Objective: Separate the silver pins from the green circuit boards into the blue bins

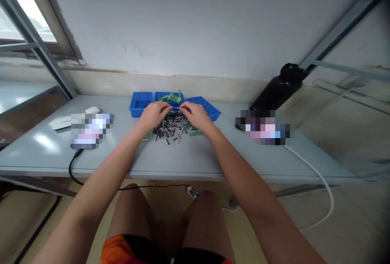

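My left hand (pixel 154 114) and my right hand (pixel 196 115) meet above a pile of loose screws (pixel 172 127), fingertips almost together. Between them is a small thin metal piece (pixel 175 107), pinched at both ends; it looks like a screw, though fine detail is too small to tell. Behind the hands stand a left blue bin (pixel 137 112), a middle blue bin (pixel 158 94) with green plastic packets (pixel 170 97) in it, and a right blue bin (pixel 215 113), turned at an angle. More green packets (pixel 194 130) lie beside the pile, partly under my right hand.
On the grey table (pixel 176 160), a phone (pixel 91 132) with a black cable and a white case (pixel 93 110) lie left. At right are another device (pixel 268 130) with a white cable (pixel 317 172) and a leaning black bottle (pixel 276 89). Metal posts flank the table.
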